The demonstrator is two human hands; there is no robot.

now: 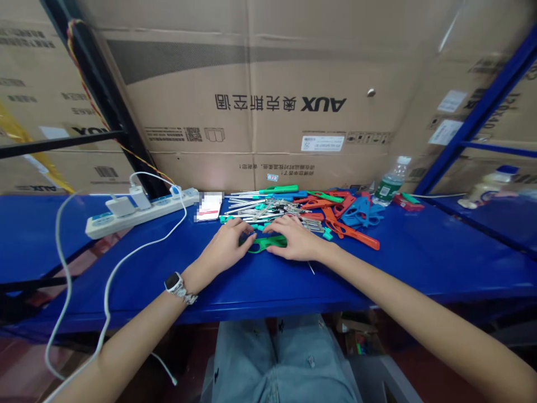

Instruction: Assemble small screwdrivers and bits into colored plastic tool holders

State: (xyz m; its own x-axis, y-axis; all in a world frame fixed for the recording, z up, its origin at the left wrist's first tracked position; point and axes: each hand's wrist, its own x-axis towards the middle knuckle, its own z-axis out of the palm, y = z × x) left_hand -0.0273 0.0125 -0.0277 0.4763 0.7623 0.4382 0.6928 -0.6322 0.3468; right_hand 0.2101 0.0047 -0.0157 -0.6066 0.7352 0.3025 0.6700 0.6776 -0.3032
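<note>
A green plastic handle shell with a finger loop [264,243], like that of a long lighter, lies at the table's front middle between my hands. My left hand [229,243] has thumb and fingers curled at its left end. My right hand [296,238] grips its right end, the palm covering part of it. A thin metal rod [311,267] sticks out below my right hand. Just beyond my fingers is a pile of metal lighter tubes [247,205] with small teal pieces [328,234]. Red handle shells [352,232] and blue handle shells [363,212] are heaped to the right.
On the blue table [168,280], a white power strip [142,212] with plugs and loose cables stands at left. Beside it lies a phone [210,206]. A green-labelled bottle [390,184] stands at back right. A large cardboard box [268,67] walls off the back.
</note>
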